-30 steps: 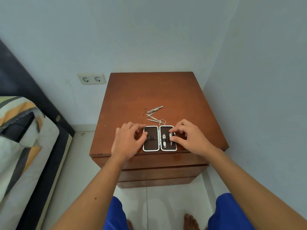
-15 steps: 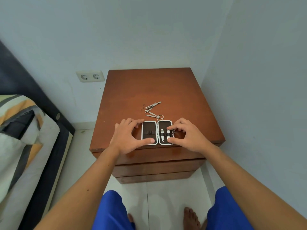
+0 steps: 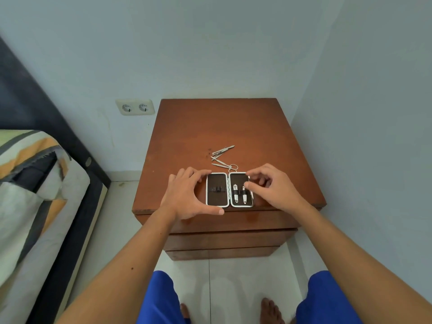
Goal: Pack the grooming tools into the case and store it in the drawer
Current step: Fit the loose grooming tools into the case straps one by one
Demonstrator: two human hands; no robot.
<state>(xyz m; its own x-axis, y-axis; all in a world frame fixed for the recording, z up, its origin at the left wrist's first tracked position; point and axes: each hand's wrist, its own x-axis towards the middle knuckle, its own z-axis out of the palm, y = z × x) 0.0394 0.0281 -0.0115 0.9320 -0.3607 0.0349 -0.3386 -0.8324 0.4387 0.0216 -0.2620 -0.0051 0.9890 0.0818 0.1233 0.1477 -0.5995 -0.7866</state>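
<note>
A small case (image 3: 217, 190) lies open near the front edge of the wooden nightstand (image 3: 233, 127). Its left half shows only empty straps. Two silver tools (image 3: 236, 194) sit under the strap in its right half. My left hand (image 3: 187, 197) grips the left half, fingers at the far edge and thumb along the near edge. My right hand (image 3: 271, 187) hovers over the case's right edge with fingers spread and the thumb tip by the second tool. Small scissors (image 3: 222, 163) and thin metal tools (image 3: 223, 150) lie loose just behind the case.
Two closed drawer fronts (image 3: 224, 239) sit under the nightstand top. A wall runs close along the right side. A double wall socket (image 3: 135, 107) is at the back left, and a bed (image 3: 35, 195) stands to the left. My bare feet are on the tiled floor below.
A second tool now sits in the case's right half. My right fingers have opened and drawn slightly right off it. My left thumb has slid along the case's near edge.
</note>
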